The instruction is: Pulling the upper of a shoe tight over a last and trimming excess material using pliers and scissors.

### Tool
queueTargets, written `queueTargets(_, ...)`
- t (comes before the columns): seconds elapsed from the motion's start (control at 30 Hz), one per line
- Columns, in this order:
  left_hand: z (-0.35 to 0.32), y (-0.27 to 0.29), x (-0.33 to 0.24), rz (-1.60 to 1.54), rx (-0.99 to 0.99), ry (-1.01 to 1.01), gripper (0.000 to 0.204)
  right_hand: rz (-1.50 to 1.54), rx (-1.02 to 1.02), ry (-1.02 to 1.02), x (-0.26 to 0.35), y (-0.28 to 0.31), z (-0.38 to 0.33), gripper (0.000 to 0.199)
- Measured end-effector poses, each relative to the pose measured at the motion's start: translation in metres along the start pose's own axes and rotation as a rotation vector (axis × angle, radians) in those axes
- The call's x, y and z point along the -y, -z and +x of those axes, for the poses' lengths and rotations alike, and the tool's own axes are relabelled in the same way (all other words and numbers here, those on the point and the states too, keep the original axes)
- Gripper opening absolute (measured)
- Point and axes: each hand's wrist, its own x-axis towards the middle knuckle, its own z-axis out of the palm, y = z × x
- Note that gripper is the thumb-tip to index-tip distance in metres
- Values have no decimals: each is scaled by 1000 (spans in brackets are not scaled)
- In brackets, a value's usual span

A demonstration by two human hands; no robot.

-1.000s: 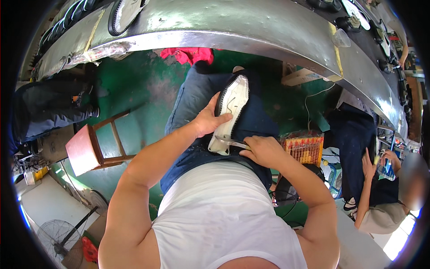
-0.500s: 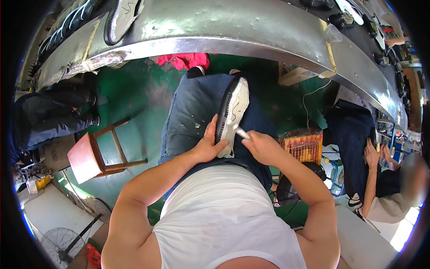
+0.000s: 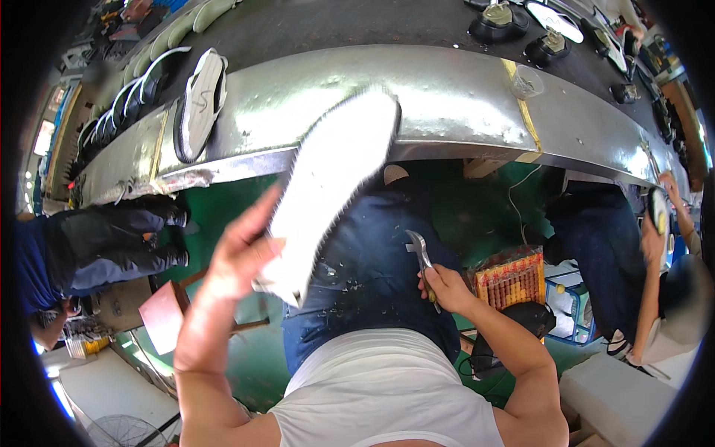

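Observation:
My left hand [image 3: 242, 246] grips the heel end of a shoe [image 3: 339, 160], fingers on one edge and thumb on the other. Its pale underside faces up, a dark jagged rim runs round it, and its toe is raised over the bench edge; motion smears it slightly. Above my right thigh, my right hand [image 3: 445, 289] is closed round steel lasting pincers [image 3: 420, 249], their curved head pointing away from me and yellow showing at the grip. A second shoe [image 3: 199, 108], pale underside up, lies on the metal-edged bench [image 3: 462, 97] at the left.
More shoes [image 3: 499, 22] stand on the dark bench top; white-edged ones [image 3: 130, 100] line its left. A clear cup [image 3: 527, 82] sits on the metal edge. Left of me is a stool [image 3: 162, 316]; right, a beaded seat mat [image 3: 510, 279]. People work on both sides.
My left hand has lifted the shoe off my lap, up and forward to the bench edge. The pincers have come away from the shoe with my right hand. The view has tilted up.

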Motion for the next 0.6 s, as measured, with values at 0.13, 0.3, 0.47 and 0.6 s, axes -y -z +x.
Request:
queueTargets(0.13, 139, 17, -90, 815, -63, -364, 68, -10, 20, -25, 9, 5, 7, 45)
queueTargets(0.3, 324, 24, -119, 1804, -197, -916, 65, 70, 29, -45, 16, 9, 12, 43)
queueTargets(0.47, 385, 74, -45, 2287, -120, -824, 66, 69, 83, -55, 25, 11, 19, 42)
queueTargets(0.6, 366, 57, -75, 1793, 125, -527, 62, 174, 57, -99, 12, 18, 16, 43)
